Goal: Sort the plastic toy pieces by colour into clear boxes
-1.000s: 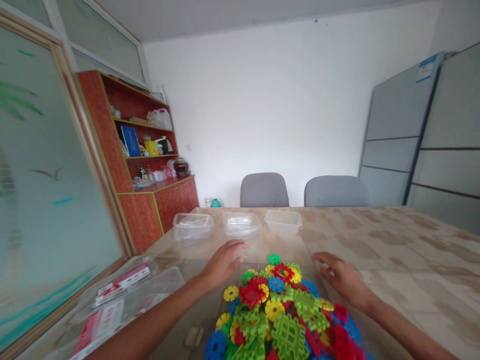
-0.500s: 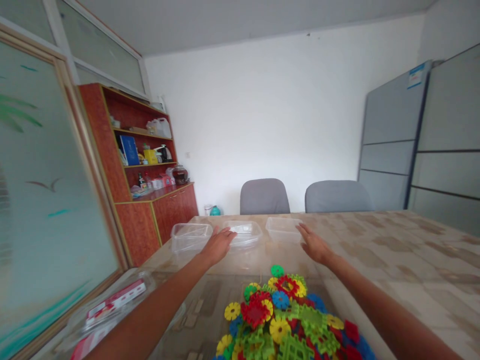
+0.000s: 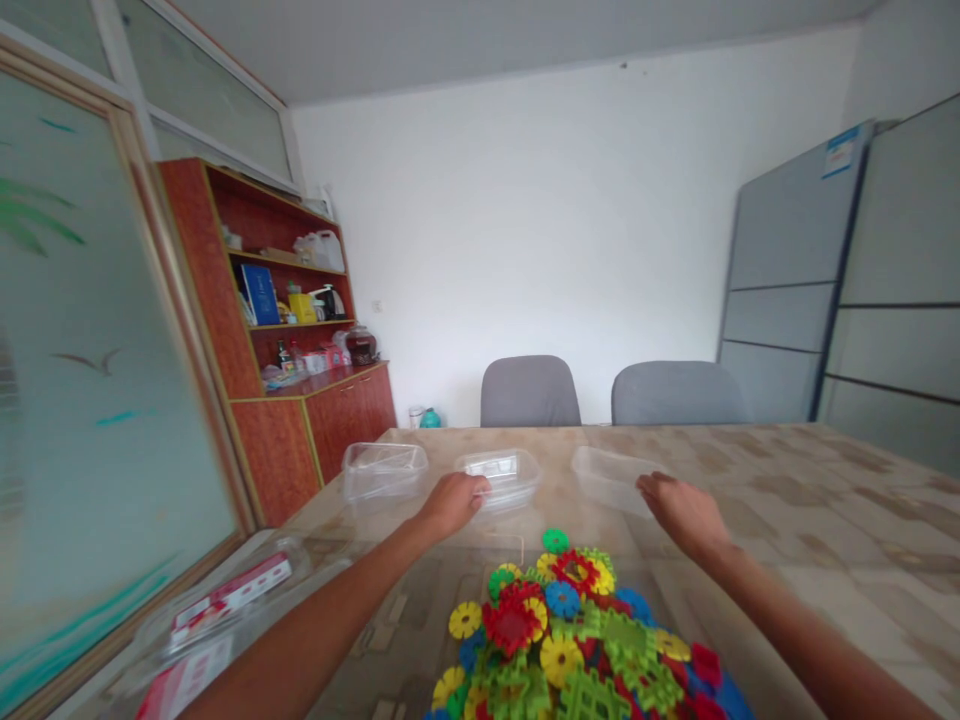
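My left hand (image 3: 455, 502) is closed on the near left edge of the middle clear plastic container (image 3: 517, 490). At the right, my right hand (image 3: 684, 508) pinches the right end of another clear plastic container (image 3: 611, 478), which sits at a slant on the table. A third clear container (image 3: 384, 470) stands left of my left hand, untouched. Between my forearms lies a heap of colourful plastic building pieces (image 3: 562, 650), with yellow, blue and green notched discs, red gear-like shapes and green lattice pieces.
Clear packaging with red-and-white labels (image 3: 232, 600) lies at the table's left edge. Two grey chairs (image 3: 529, 392) stand behind the patterned table (image 3: 817, 520). A red-brown cabinet (image 3: 345, 420) is at the back left, grey cabinets (image 3: 780, 270) at the right.
Both hands have closed on container edges. The right container has moved right and toward me and turned aslant; the middle one has shifted slightly right and nearer. The left container stays put.
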`<state>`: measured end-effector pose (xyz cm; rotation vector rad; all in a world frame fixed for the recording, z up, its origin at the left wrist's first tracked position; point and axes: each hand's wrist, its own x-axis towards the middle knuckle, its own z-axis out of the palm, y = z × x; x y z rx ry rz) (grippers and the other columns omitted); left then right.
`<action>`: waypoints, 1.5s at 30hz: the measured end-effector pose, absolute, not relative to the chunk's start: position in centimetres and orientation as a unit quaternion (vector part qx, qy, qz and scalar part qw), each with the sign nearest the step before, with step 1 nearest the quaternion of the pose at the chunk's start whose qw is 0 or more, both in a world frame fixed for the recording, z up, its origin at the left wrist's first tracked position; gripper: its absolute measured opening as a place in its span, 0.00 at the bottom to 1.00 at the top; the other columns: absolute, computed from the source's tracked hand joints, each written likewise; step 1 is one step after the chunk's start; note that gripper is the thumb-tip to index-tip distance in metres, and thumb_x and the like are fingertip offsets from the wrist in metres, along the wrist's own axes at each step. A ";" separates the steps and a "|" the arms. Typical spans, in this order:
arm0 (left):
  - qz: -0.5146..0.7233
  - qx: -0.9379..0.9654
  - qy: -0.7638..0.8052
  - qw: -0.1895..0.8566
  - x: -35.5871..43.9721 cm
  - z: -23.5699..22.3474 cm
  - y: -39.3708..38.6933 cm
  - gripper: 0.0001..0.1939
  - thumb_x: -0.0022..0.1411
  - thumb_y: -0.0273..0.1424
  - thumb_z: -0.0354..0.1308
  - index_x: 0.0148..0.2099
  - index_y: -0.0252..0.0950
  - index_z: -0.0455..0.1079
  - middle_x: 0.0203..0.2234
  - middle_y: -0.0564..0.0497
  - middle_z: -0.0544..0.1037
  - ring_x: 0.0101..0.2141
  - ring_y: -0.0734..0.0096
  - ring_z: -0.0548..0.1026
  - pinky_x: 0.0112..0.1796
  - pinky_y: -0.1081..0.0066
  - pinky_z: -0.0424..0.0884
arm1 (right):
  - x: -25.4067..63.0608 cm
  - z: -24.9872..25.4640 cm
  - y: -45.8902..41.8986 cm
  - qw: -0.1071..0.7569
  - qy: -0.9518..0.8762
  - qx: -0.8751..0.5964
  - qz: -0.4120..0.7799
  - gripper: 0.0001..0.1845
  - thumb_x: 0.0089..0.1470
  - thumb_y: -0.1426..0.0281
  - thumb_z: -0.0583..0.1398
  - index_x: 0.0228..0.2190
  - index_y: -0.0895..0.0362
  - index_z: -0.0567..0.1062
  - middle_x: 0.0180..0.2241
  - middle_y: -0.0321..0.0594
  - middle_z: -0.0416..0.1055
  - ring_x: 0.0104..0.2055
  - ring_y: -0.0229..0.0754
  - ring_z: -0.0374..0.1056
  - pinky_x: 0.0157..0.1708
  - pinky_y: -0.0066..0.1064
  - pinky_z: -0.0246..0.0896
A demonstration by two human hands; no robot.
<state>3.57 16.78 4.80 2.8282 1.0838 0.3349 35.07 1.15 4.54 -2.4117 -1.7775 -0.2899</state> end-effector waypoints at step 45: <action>0.331 0.869 0.344 0.126 14.7 5.2 19.8 0.13 0.67 0.33 0.54 0.52 0.35 0.67 0.49 0.45 0.71 0.44 0.62 0.73 0.44 0.58 0.71 | 32.5 2.5 -0.8 0.144 -0.716 -0.682 -0.038 0.19 0.59 0.78 0.47 0.44 0.55 0.74 0.42 0.45 0.75 0.43 0.45 0.73 0.42 0.30 0.64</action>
